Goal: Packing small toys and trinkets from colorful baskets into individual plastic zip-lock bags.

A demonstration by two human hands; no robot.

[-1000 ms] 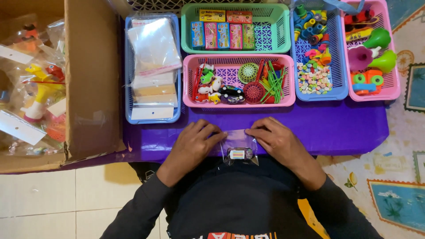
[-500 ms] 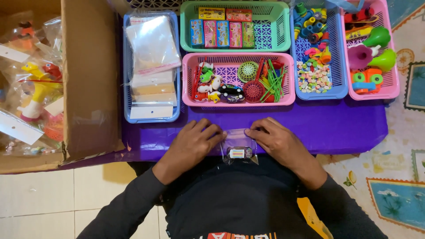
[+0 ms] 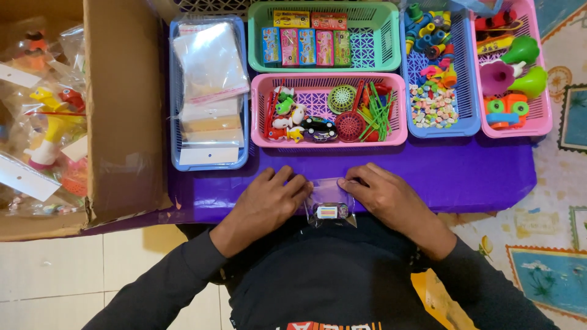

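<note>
1. A purple table bears five plastic baskets. At about 12 o'clock from the hands sits a pink basket of small toys, and beyond it a green basket holding a row of small coloured boxes.
2. At 10 o'clock stands a blue basket stacked with clear bags and header cards. At 1 o'clock a second blue basket holds beads and little coloured pieces, and at 2 o'clock another pink basket holds green and pink funnel-shaped toys.
3. At 9 o'clock an open cardboard box is filled with bagged toys. Nothing lies between the hands and the baskets; only bare purple cloth.
4. Compared with half a second ago, the hands and the pouch sit in nearly the same place at the table's near edge; the fingertips of both hands stay pressed on the pouch's top strip, with no clear shift.
5. The left hand is curled narrow, its fingertips pinching the left end of the top of a small clear pouch.
6. The right hand is likewise curled, fingertips pressing the right end of the same strip.
7. The pouch lies at 6 o'clock on the table edge, between the hands, with a small striped item inside; its lower part hangs over the edge against the person's dark shirt.
</note>
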